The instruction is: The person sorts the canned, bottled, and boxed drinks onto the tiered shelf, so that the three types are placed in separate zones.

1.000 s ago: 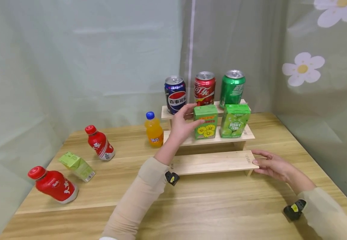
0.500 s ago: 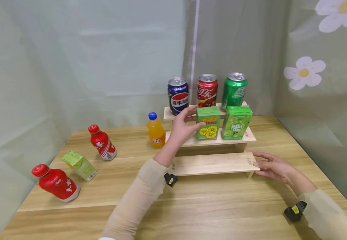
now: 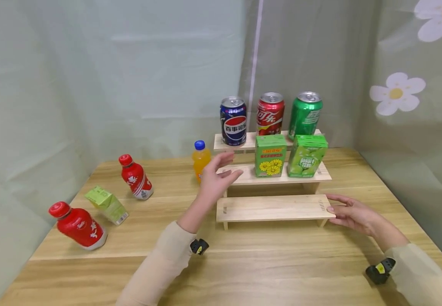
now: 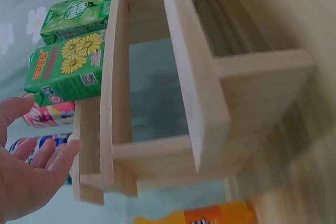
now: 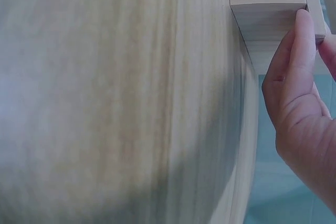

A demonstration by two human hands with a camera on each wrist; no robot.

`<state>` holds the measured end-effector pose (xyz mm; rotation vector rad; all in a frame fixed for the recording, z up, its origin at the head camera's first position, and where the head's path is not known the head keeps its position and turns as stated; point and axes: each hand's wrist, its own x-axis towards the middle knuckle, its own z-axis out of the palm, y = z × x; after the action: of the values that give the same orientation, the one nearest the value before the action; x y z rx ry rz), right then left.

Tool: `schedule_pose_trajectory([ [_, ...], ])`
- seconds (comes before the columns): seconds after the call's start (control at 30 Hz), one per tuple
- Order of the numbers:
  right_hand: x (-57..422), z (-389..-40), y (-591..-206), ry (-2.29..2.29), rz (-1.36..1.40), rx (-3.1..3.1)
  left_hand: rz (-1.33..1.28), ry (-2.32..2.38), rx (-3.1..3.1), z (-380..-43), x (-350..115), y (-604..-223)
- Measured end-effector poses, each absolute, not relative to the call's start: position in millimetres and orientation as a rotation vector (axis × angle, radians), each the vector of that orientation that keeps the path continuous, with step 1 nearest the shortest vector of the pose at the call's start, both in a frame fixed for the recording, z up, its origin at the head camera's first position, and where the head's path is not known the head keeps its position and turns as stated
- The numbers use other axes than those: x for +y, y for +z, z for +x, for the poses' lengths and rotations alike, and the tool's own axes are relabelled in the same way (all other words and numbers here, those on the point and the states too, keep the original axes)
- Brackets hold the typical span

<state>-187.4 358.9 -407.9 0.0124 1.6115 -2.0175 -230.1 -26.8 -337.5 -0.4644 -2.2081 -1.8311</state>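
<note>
My left hand (image 3: 215, 178) holds nothing, fingers apart, at the left end of the middle step of a wooden tiered shelf (image 3: 270, 208). The green chrysanthemum drink carton (image 3: 270, 157) stands upright on that step, to the right of my fingertips. Beside it stands another green juice carton (image 3: 307, 157). In the left wrist view, the thumb of my left hand (image 4: 31, 171) overlaps the edge of the chrysanthemum carton (image 4: 65, 69). My right hand (image 3: 352, 214) pinches the right end of the lowest step between thumb and fingers, as the right wrist view also shows.
On the top step are a Pepsi can (image 3: 233, 121), a red cola can (image 3: 270, 114) and a green can (image 3: 306, 114). An orange soda bottle (image 3: 201, 159) stands left of the shelf. Farther left are two red bottles (image 3: 77, 227) and a light green carton (image 3: 108, 206).
My left hand has let go of the chrysanthemum drink carton and moved left and slightly down from it. The carton stays on the middle step. My right hand keeps its grip on the shelf.
</note>
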Motion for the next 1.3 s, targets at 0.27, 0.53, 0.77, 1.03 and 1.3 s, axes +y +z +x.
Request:
schedule_pose_trajectory([
  [0.27,361,-187,-409,-2.028,0.014,1.591,-0.494,-1.721,-2.233,-217,-57,-351],
  [0.53,362,-188,-410,-2.041,-0.02,1.537,-0.38,-1.602,-2.23,-201,-94,-369],
  [0.77,362,-189,-411,-2.039,-0.08,1.521,-0.153,-1.465,-2.126,-189,-132,-379],
  [1.03,361,-189,-410,-2.026,-0.043,1.551,0.072,-1.257,-1.923,-184,-177,-387],
  [1.3,361,-190,-412,-2.018,0.002,1.579,0.27,-1.102,-1.909,-180,-211,-391],
])
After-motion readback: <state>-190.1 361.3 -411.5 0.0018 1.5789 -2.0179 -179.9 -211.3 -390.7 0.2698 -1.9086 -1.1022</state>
